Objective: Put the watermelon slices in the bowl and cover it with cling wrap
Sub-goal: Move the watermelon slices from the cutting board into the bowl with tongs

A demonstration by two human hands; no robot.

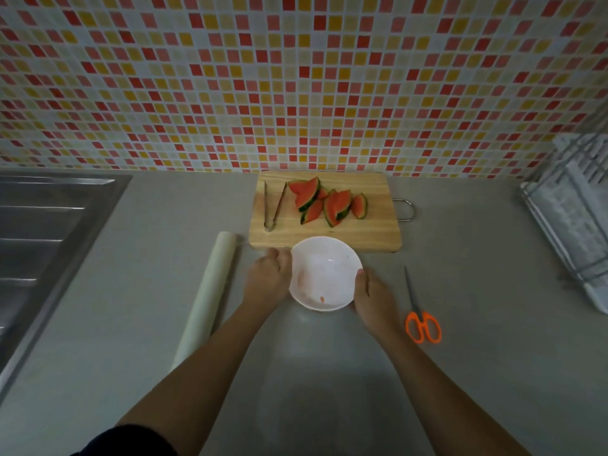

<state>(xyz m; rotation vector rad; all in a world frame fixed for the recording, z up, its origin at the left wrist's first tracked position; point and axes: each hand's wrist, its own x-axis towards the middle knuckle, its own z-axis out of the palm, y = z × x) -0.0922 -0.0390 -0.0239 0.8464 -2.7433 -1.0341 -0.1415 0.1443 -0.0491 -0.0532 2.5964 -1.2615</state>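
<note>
Both hands, left hand and right hand, clasp one bowl touching the cutting board edge; bare counter right of the bowl; about six watermelon slices.

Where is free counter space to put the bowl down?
Bare grey counter lies between the wooden cutting board and the wire rack, and between the steel sink and the cling wrap roll. It is crowded around the white bowl.
</note>
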